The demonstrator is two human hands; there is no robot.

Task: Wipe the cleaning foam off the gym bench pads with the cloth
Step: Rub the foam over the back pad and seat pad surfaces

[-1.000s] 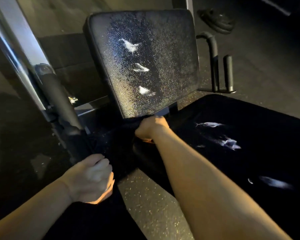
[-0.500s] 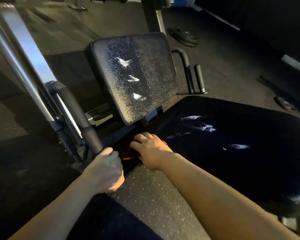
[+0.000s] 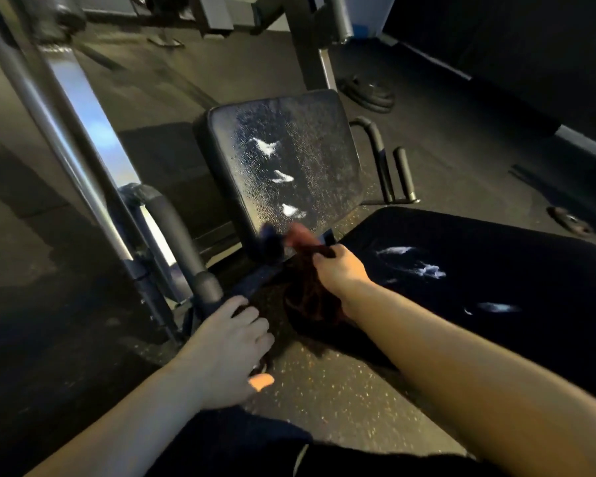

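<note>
The upright black back pad (image 3: 310, 146) stands at centre, speckled with spray and carrying three white foam blobs (image 3: 283, 177). The flat black seat pad (image 3: 496, 235) lies to the right with several foam streaks (image 3: 427, 270). My right hand (image 3: 338, 266) grips a dark reddish cloth (image 3: 310, 297) just below the back pad's lower edge; the cloth hangs down in front of the seat pad's near corner. My left hand (image 3: 227, 342) reaches low at the left with fingers spread loosely, near the end of a padded handle (image 3: 186, 249). It holds nothing that I can make out.
A slanted steel frame bar (image 3: 73, 132) runs down the left side. Two black grip handles (image 3: 393, 170) stand behind the back pad on the right. Weight plates (image 3: 369, 94) lie on the speckled rubber floor (image 3: 341, 390) beyond. My dark-clothed leg fills the bottom edge.
My view has pulled back and up. My right hand has lifted the cloth from the floor toward the back pad's base. My left hand has uncurled from a fist.
</note>
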